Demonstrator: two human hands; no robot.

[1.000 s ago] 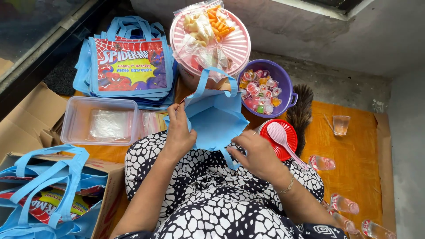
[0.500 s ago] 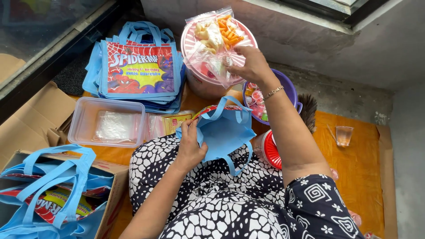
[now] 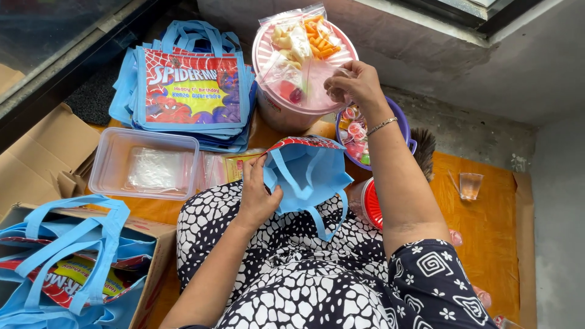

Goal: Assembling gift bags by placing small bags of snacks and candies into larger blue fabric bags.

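Observation:
My left hand grips the edge of a light blue fabric bag held open on my lap. My right hand reaches forward over a round pink lid on a tub. Its fingers are closed on a clear plastic snack packet of orange and pale snacks lying on that lid. A purple bowl of small wrapped jelly cups sits just under my right wrist.
A stack of blue printed party bags lies at the back left. A clear plastic box holds plastic sheets. A cardboard box at lower left holds filled blue bags. A red lid and a small clear cup rest on the orange mat.
My right hand left the bag and stretched forward to the snack packets on the pink lid. My left hand kept hold of the open blue bag.

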